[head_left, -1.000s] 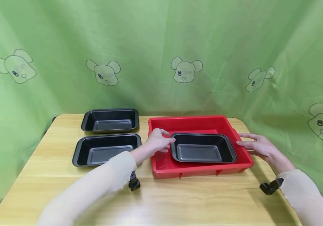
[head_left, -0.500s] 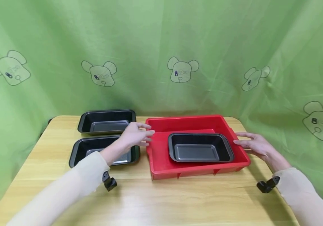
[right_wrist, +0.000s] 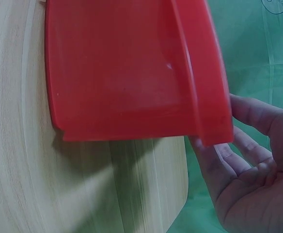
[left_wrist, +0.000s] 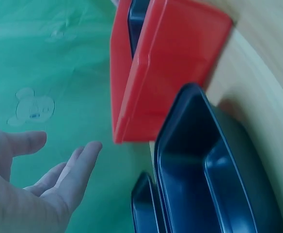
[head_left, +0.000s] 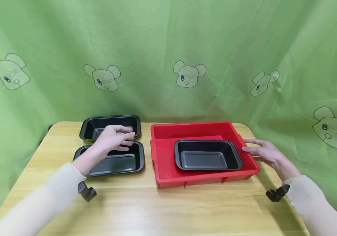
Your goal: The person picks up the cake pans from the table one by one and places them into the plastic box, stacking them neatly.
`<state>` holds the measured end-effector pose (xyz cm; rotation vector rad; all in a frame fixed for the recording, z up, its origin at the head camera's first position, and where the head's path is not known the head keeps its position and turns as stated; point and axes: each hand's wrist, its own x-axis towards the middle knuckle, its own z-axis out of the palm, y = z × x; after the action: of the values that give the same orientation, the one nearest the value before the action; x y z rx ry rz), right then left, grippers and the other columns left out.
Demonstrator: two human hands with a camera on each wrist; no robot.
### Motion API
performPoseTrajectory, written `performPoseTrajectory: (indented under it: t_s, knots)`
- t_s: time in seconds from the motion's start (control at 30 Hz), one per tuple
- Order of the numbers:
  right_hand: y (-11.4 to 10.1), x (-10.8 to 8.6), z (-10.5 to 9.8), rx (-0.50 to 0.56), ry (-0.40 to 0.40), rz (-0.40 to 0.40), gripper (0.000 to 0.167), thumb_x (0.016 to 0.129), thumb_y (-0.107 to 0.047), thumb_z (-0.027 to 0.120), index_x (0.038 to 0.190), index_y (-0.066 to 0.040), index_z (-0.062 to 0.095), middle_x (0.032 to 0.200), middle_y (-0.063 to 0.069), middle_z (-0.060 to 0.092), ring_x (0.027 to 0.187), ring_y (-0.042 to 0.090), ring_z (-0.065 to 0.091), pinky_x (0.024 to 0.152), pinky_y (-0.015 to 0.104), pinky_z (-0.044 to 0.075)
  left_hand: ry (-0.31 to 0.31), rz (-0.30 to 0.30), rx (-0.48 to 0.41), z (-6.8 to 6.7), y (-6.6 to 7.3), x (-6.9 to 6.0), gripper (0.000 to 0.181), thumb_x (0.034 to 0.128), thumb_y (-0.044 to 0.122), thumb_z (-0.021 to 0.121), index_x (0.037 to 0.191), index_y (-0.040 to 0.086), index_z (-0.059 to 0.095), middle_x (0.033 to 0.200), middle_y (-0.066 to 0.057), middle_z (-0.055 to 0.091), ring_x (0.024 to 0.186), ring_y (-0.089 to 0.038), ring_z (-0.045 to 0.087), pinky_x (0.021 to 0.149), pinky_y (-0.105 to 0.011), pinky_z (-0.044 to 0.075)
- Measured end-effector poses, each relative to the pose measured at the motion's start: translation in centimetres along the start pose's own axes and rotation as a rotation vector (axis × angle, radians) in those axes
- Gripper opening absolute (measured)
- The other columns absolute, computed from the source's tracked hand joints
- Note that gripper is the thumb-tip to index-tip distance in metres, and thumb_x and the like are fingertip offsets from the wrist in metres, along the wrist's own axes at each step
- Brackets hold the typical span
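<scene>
In the head view my left hand [head_left: 112, 139] is over the two black loaf pans on the left, fingers spread and holding nothing. It partly covers the back loaf pan [head_left: 89, 129] and the front loaf pan [head_left: 118, 164]. The left wrist view shows the hand's fingers apart from the front loaf pan [left_wrist: 219, 179]. To the right stands a red plastic bin [head_left: 164, 160] with another black loaf pan [head_left: 205, 160] inside it. My right hand [head_left: 267, 152] holds the bin's right rim, the thumb on the edge and the other fingers along the outside.
A wooden table [head_left: 168, 209] bears the pans and the bin. Behind it hangs a green curtain [head_left: 150, 39] with printed bear heads, close to the table's back edge. A narrow strip of wood separates the left pans from the bin.
My left hand has moved left, away from the loaf pan in the bin, to above the two pans on the left. The right hand stays at the bin's rim.
</scene>
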<state>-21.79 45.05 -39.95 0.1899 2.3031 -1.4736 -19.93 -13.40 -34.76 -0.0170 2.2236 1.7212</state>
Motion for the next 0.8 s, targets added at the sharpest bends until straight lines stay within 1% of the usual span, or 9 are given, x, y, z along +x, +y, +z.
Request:
performPoseTrajectory:
  t_s: [0.1,0.23,0.33,0.43,0.53,0.63,0.8]
  knots:
    - [-0.1,-0.1,0.2,-0.005,0.005,0.002,0.075,0.103,-0.024,0.068,0.161,0.004,0.03,0.101,-0.017,0.079,0.094,0.004,0.077,0.086,0.024,0.066,0.011,0.003,0.008,-1.3,-0.3,-0.6,0.048,0.1041,0.022,0.066,0.144,-0.004,0.057,0.135,-0.022,0.071,0.09,-0.011,0.078,0.088,-0.038,0.069]
    - [0.0,-0.3,0.3,-0.008,0.012,0.0,0.076,0.102,-0.026,0.07,0.161,0.003,0.031,0.101,-0.017,0.079,0.095,0.004,0.077,0.087,0.024,0.066,0.014,0.008,0.026,-3.0,-0.8,-1.3,0.051,0.1039,0.023,0.067,0.145,-0.005,0.055,0.126,-0.015,0.077,0.089,-0.01,0.078,0.085,-0.036,0.069]
    - [0.0,-0.4,0.3,-0.005,0.016,0.001,0.076,0.102,-0.026,0.071,0.161,0.003,0.032,0.101,-0.016,0.079,0.094,0.005,0.078,0.086,0.024,0.066,-0.011,0.023,0.023,-4.6,-1.4,-1.6,0.054,0.1045,0.022,0.066,0.147,-0.007,0.052,0.114,-0.004,0.08,0.088,-0.008,0.078,0.084,-0.034,0.069]
    - [0.1,-0.4,0.2,-0.012,0.019,0.002,0.077,0.102,-0.027,0.071,0.161,0.003,0.032,0.1,-0.016,0.079,0.094,0.005,0.078,0.086,0.024,0.066,-0.049,0.038,0.023,-6.3,-2.3,-1.8,0.057,0.106,0.022,0.064,0.15,-0.011,0.046,0.108,0.005,0.079,0.088,-0.006,0.077,0.084,-0.032,0.069]
    - [0.1,-0.3,0.2,-0.019,0.019,0.003,0.078,0.102,-0.028,0.07,0.162,0.003,0.03,0.101,-0.016,0.079,0.094,0.004,0.077,0.086,0.024,0.066,-0.055,0.04,0.036,-8.1,-3.2,-2.1,0.061,0.1068,0.023,0.063,0.151,-0.012,0.042,0.106,0.01,0.078,0.089,-0.003,0.076,0.084,-0.03,0.069]
    - [0.1,-0.3,0.2,-0.019,0.02,0.004,0.078,0.102,-0.028,0.07,0.162,0.003,0.03,0.101,-0.016,0.079,0.094,0.004,0.077,0.086,0.023,0.066,-0.051,0.04,0.055,-9.7,-4.0,-2.7,0.063,0.1078,0.024,0.061,0.153,-0.013,0.038,0.107,0.011,0.077,0.09,-0.003,0.076,0.085,-0.029,0.068]
    - [0.0,-0.2,0.1,-0.009,0.013,-0.003,0.077,0.102,-0.027,0.07,0.161,0.004,0.03,0.1,-0.016,0.08,0.094,0.004,0.077,0.086,0.024,0.066,-0.049,0.04,0.079,-12.2,-5.5,-3.5,0.062,0.109,0.023,0.058,0.153,-0.015,0.035,0.106,0.016,0.076,0.093,-0.003,0.076,0.087,-0.03,0.068]
